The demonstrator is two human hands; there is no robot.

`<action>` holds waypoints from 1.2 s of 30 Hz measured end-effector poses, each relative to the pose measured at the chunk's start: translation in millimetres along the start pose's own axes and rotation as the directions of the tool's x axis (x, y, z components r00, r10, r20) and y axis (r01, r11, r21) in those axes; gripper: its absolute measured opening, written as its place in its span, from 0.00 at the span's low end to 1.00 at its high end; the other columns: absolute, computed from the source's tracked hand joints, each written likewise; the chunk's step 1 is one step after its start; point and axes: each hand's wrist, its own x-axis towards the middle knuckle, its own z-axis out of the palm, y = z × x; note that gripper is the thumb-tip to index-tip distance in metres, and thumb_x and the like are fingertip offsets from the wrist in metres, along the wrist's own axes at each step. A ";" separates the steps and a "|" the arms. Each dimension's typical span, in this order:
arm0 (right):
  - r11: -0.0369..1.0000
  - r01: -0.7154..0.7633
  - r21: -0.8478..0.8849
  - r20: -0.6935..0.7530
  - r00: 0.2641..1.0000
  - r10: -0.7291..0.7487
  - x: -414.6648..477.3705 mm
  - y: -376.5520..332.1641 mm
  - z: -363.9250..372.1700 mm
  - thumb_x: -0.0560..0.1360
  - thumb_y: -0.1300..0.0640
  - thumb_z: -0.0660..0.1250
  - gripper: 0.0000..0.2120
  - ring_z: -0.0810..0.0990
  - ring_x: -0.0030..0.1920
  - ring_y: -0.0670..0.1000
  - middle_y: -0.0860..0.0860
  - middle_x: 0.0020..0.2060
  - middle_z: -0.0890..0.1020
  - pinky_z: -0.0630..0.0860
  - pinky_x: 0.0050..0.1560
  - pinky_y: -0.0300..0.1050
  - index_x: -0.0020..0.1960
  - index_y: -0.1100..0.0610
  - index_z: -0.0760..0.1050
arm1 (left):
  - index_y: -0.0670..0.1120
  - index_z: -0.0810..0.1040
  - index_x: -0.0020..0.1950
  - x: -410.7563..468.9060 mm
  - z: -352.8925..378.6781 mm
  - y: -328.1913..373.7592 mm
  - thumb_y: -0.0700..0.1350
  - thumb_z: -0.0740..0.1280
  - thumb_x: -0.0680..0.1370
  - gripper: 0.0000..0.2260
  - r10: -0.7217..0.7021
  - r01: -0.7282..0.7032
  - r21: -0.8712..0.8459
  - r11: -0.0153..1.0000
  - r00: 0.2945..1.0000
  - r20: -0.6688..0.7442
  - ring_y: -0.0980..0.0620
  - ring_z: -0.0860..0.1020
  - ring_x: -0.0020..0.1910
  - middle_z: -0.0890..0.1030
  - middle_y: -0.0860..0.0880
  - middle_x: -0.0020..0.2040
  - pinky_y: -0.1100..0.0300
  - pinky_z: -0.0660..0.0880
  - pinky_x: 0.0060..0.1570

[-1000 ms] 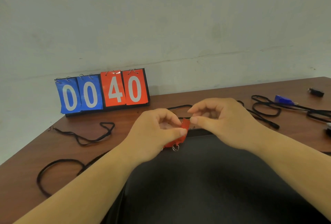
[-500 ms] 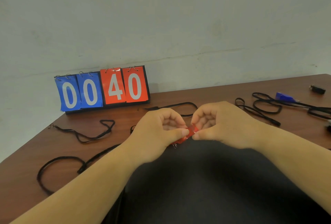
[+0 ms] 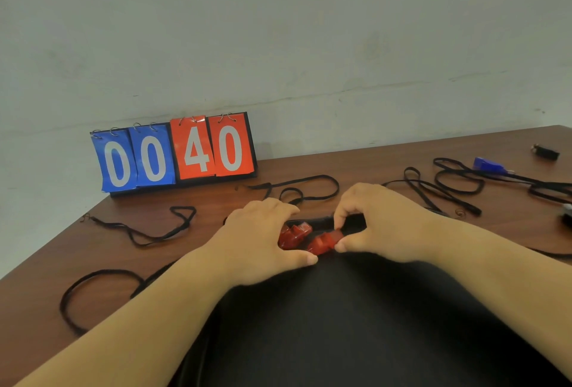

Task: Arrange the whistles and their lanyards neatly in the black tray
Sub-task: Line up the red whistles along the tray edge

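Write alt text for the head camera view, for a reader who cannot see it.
A person's right grip pinches a red whistle at the far edge of a black tray, while the left grip curls beside a second red whistle. Black lanyards lie loose on the brown table, with a flip scoreboard reading 00 40 behind.

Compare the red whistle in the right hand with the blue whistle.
The red whistle is translucent red; the blue whistle is blue. The red whistle is pinched by the right hand; the blue whistle lies untouched on the table among black cords. The red whistle is at the black tray's far edge, the blue whistle far right. Both are small.
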 end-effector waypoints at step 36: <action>0.998 -0.011 0.059 -0.020 1.000 0.012 17.4 9.3 6.0 0.76 0.45 0.73 0.15 0.77 0.56 0.42 0.39 0.56 0.81 0.74 0.60 0.41 0.63 0.42 0.80 | 0.56 0.59 0.82 14.8 8.8 2.6 0.65 0.61 0.81 0.31 0.038 -0.040 0.035 0.999 0.998 0.046 0.52 0.68 0.74 0.68 0.53 0.77 0.50 0.66 0.75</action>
